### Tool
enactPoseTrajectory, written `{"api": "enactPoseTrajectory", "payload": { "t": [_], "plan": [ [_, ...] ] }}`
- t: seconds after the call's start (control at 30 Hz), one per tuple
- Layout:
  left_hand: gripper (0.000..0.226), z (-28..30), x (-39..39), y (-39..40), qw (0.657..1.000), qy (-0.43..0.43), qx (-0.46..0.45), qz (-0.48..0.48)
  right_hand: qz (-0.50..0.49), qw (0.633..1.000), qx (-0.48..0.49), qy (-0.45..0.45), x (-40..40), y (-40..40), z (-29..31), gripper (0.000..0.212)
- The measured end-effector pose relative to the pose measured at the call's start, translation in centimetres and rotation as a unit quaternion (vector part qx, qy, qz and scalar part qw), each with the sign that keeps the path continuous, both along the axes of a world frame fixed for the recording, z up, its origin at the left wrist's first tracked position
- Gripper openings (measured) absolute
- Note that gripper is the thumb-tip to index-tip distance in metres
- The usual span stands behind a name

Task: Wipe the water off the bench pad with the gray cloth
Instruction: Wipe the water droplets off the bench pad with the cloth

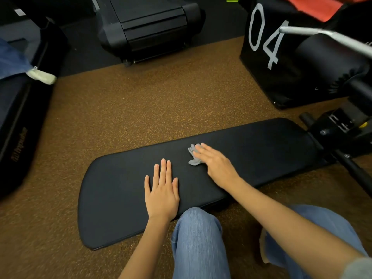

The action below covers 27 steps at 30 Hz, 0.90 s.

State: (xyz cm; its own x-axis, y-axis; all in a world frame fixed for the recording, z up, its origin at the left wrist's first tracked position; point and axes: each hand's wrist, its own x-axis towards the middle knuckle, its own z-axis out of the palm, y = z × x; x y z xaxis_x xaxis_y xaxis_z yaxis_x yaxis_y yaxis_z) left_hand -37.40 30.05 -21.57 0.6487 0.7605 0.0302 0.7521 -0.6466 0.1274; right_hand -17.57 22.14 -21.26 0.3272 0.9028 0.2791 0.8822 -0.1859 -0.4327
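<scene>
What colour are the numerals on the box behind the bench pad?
White "04" on the black box, clearest in the head view, beyond the bench pad.

The floor (141, 101) is brown rubber flecked with orange, giving way to dark gray flooring (84, 43) at the far side. On that darker strip stands the black base of a treadmill (149, 27). At far right sits a black padded box (267, 57) marked "04" in white, with a steel bar (326, 36) crossing in front. A black padded machine (18, 125) fills the left edge.
</scene>
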Motion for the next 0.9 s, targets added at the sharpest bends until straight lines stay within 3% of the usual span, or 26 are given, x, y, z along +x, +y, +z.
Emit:
{"api": "enactPoseTrajectory", "payload": {
  "t": [0.1,0.27,0.4,0.53,0.67,0.77,0.9],
  "plan": [
    [0.059,-0.1,-0.1,0.1,1.000,-0.001,0.003,-0.004,-0.052,0.998,-0.018,-0.023,2.8,1.6,0.9,0.068],
    [0.059,-0.2,0.2,0.0,1.000,-0.005,0.000,-0.002,-0.190,0.979,-0.014,0.065,1.7,5.4,2.5,0.056],
    [0.059,-0.1,0.2,0.0,1.000,-0.002,0.007,-0.002,-0.065,0.993,-0.008,0.099,-2.5,7.7,2.3,0.060],
    [0.059,-0.2,-0.2,0.3,1.000,0.005,0.000,-0.013,-0.025,0.998,-0.026,0.047,1.1,5.4,1.7,0.070],
    [0.059,-0.1,-0.1,0.2,1.000,-0.005,-0.010,-0.009,-0.165,0.984,-0.041,0.061,7.0,1.6,0.9,0.068],
    [0.058,-0.1,0.0,0.1,1.000,-0.008,-0.016,-0.006,-0.230,0.970,-0.027,0.072,5.1,2.9,1.3,0.065],
    [0.058,0.0,0.0,0.1,1.000,-0.004,-0.010,-0.006,-0.071,0.995,-0.005,0.069,-1.2,4.3,0.5,0.070]
  ]
}}
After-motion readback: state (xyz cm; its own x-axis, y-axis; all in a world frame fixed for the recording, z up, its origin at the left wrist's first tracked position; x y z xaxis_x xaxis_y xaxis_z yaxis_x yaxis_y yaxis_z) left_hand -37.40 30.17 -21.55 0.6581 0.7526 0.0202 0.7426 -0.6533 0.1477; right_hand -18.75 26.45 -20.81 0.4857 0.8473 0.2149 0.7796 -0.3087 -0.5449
